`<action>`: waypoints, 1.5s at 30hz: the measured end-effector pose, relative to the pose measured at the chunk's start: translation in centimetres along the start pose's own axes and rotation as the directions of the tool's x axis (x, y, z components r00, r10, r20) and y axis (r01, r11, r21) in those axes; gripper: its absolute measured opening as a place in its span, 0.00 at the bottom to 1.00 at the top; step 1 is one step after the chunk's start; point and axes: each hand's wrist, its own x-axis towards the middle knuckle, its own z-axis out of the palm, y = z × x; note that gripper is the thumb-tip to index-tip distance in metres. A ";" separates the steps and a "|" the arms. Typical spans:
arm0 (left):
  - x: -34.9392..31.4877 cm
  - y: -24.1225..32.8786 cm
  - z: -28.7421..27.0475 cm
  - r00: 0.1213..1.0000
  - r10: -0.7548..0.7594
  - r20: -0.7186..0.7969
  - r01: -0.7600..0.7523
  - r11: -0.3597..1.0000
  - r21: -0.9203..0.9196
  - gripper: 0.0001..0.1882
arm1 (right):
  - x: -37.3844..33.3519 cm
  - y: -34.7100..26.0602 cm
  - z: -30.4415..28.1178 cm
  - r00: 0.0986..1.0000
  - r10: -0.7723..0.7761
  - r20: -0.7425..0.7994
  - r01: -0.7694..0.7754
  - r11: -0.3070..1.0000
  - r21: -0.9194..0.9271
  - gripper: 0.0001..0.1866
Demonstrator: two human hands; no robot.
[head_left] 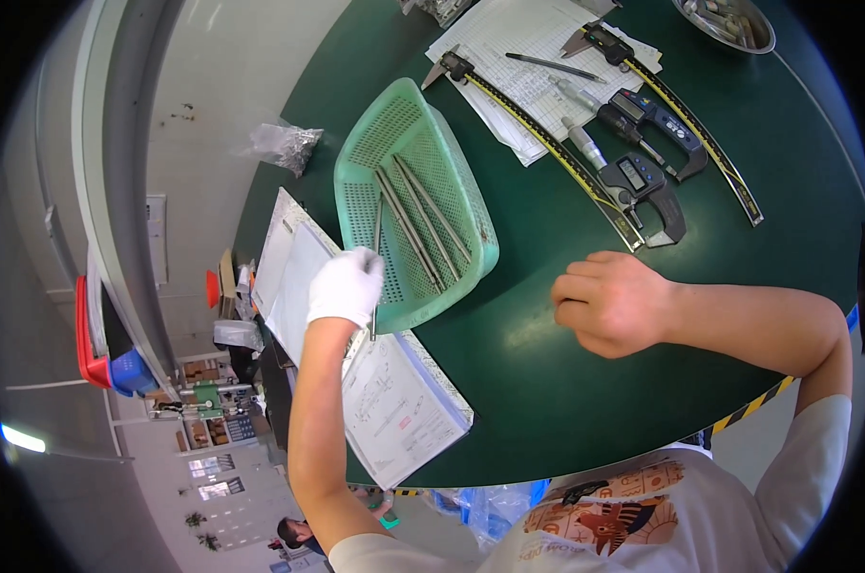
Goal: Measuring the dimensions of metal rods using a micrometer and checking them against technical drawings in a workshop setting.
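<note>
My left hand [348, 286], in a white glove, is closed around a thin metal rod [377, 222] at the near left side of a green perforated plastic basket [471, 191]. The rod's upper part lies over the inside of the basket, and its lower end sticks out below my fingers. Several more metal rods [415, 224] lie lengthwise in the basket. Bare and curled into a fist, my right hand [612, 304] rests on the green table [537, 401] to the right of the basket. No object shows in it.
Two digital calipers [537, 134] [676, 110] and two digital micrometers [638, 181] [657, 124] lie at the far right, near paper sheets [518, 81] and a pen [554, 67]. A metal bowl [762, 33] stands beyond. Left are a drawing [399, 411] and a plastic bag [294, 148].
</note>
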 end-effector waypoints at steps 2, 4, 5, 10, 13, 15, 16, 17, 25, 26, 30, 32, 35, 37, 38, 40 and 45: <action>-0.3 1.1 0.4 0.989 -0.118 0.083 0.100 0.974 0.202 0.12 | 0.2 0.0 0.1 1.000 0.001 0.026 -0.001 1.000 -0.009 0.05; 0.2 1.7 0.5 0.977 -0.178 0.118 0.147 0.961 0.233 0.13 | 0.2 -0.1 0.2 0.998 -0.001 0.055 0.003 1.000 -0.019 0.05; 0.6 1.4 1.1 0.973 -0.196 0.120 0.161 0.953 0.255 0.13 | 0.2 -0.1 0.2 0.999 0.006 0.044 -0.005 1.000 -0.012 0.05; 1.4 1.7 1.7 0.960 -0.259 0.107 0.230 0.946 0.228 0.12 | 0.0 0.1 0.4 1.000 0.023 0.015 -0.023 1.000 0.008 0.05; 2.5 0.6 3.1 0.945 -0.327 0.024 0.328 0.945 -0.009 0.13 | -0.1 0.0 0.3 1.000 0.013 -0.002 -0.013 1.000 0.016 0.05; 3.4 0.6 2.7 0.935 -0.344 0.086 0.342 0.811 -0.474 0.13 | -0.1 0.0 0.3 1.000 0.021 0.017 -0.021 1.000 0.009 0.05; 3.6 1.3 2.3 0.937 -0.339 0.087 0.339 0.814 -0.472 0.13 | -0.1 0.0 0.2 1.000 0.026 0.015 -0.026 1.000 0.009 0.05; 3.8 2.1 2.0 0.916 -0.366 0.165 0.382 0.666 -0.641 0.13 | -0.1 0.1 0.2 0.999 0.035 0.026 -0.036 0.999 0.011 0.05; 6.0 7.2 3.0 0.966 -0.242 0.090 0.213 0.551 -0.807 0.14 | -0.3 0.2 0.1 0.997 0.065 0.029 -0.067 0.997 0.047 0.04; 5.9 7.5 2.7 0.968 -0.232 0.093 0.210 0.550 -0.808 0.14 | -0.4 0.3 0.2 0.997 0.063 0.038 -0.064 0.997 0.034 0.04; 5.1 2.3 3.0 0.940 0.274 -0.204 -0.304 0.943 -0.133 0.10 | 0.0 0.0 0.0 0.996 0.064 0.059 -0.066 0.998 0.022 0.04; 4.1 1.2 3.1 0.873 0.456 -0.173 -0.434 0.888 0.152 0.10 | 0.0 0.1 0.0 0.995 0.073 0.064 -0.074 0.997 0.017 0.04; 3.8 1.9 3.5 0.862 0.499 -0.094 -0.447 0.834 0.324 0.09 | 0.0 0.2 0.0 0.993 0.086 0.081 -0.087 0.996 0.006 0.04; 4.2 2.1 3.5 0.842 0.537 -0.058 -0.476 0.789 0.388 0.10 | 0.0 0.0 -0.1 0.993 0.082 0.086 -0.082 0.997 0.002 0.04; 4.4 2.1 3.4 0.819 0.574 -0.018 -0.506 0.737 0.447 0.11 | 0.1 -0.1 -0.1 0.990 0.093 0.104 -0.093 0.996 0.003 0.05; 4.7 1.8 3.5 0.783 0.620 -0.052 -0.523 0.702 0.483 0.09 | 0.0 0.1 0.0 0.988 0.106 0.115 -0.105 0.994 -0.010 0.05; 5.1 0.9 0.9 0.393 0.531 -0.751 -0.639 0.745 0.193 0.05 | -0.1 0.1 0.1 0.988 0.099 0.115 -0.102 0.995 0.017 0.05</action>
